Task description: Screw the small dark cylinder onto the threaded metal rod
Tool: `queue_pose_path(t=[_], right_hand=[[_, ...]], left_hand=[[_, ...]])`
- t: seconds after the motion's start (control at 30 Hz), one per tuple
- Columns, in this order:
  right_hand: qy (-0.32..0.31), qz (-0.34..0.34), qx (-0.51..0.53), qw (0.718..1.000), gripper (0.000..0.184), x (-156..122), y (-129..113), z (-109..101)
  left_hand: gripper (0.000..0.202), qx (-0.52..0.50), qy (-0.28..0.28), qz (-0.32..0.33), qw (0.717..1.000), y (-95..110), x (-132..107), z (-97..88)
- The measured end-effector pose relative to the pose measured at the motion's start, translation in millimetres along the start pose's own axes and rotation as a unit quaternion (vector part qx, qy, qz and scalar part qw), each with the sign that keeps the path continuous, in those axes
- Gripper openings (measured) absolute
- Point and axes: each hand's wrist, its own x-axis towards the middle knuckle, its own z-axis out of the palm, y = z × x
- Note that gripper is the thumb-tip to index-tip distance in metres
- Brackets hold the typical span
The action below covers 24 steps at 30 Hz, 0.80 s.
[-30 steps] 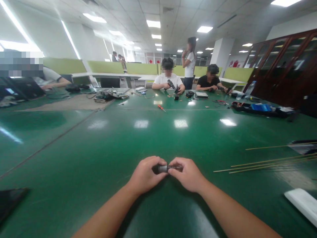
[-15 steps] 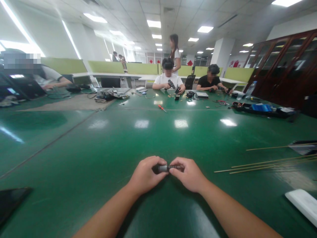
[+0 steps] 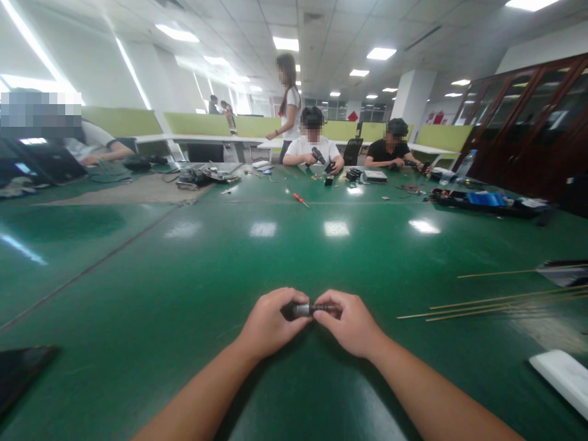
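Just above the green table (image 3: 294, 251), my two hands meet over a small cylindrical part (image 3: 302, 310), grey with a dark end. My left hand (image 3: 274, 321) is closed around its wider left end, thumb and fingers on opposite sides. A narrow, dark, ridged rod (image 3: 320, 308) lies in line with it on the right. My right hand (image 3: 353, 323) pinches this rod between thumb and fingertips. The two pieces touch or are joined; I cannot tell which. Fingers hide much of both pieces, and their exact kind is unclear.
Several thin brass-coloured rods (image 3: 478, 308) lie at right, with a white block-shaped object (image 3: 561, 381) nearer me. A dark flat object (image 3: 22, 370) is at the left edge. Farther off is an orange screwdriver (image 3: 299, 199). Across the table, seated people (image 3: 312, 150) handle tools.
My hands and the part between them have stayed almost still. In the background, a standing person has moved to the left.
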Motion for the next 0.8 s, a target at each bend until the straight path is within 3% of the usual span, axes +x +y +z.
queue_pose_path(t=[0.8], right_hand=[[0.014,-0.007,-0.03,0.999,0.009,-2.1,-0.3,-2.1]], left_hand=[[0.017,0.005,0.011,0.013,1.0,-0.8,-0.6,-0.3]])
